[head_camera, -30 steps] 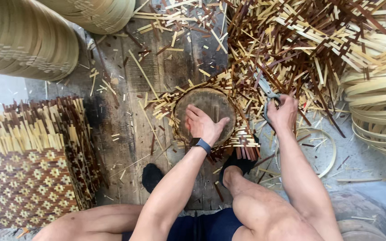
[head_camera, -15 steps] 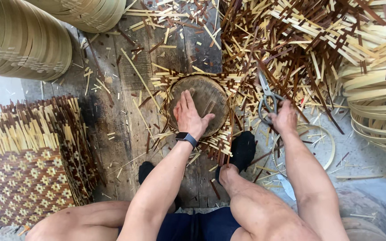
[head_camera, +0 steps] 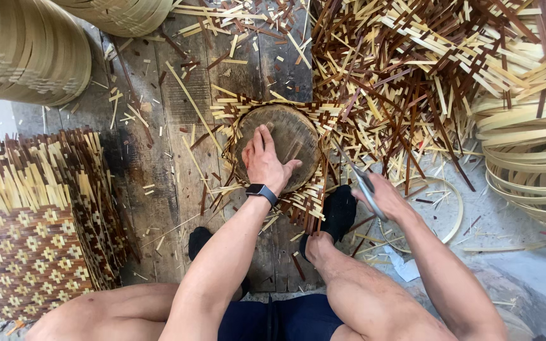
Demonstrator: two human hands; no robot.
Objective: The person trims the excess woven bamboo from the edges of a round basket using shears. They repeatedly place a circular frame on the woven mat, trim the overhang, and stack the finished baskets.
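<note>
Bare planks (head_camera: 159, 164) left of disc open; strip pile (head_camera: 412, 82) right, woven stack (head_camera: 39, 233) far left

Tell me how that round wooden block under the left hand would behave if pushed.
The round wooden block looks thick and solid, so probably heavy and stiff. Lying flat on the woven mat, it likely slides rather than rolls. The left hand pressing down should hold it.

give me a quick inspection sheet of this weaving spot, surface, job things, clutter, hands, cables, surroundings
surface: dark wooden planks, worn, strewn with offcuts
job's things: round wooden disc lying on a woven bamboo mat; scissors
clutter: heap of cut bamboo strips, light and brown
grippers: left hand flat on the disc, smartwatch on wrist; right hand gripping the scissors
cables: nothing seen
surroundings: stack of patterned woven mats; coiled bamboo hoops; stacked baskets
</note>
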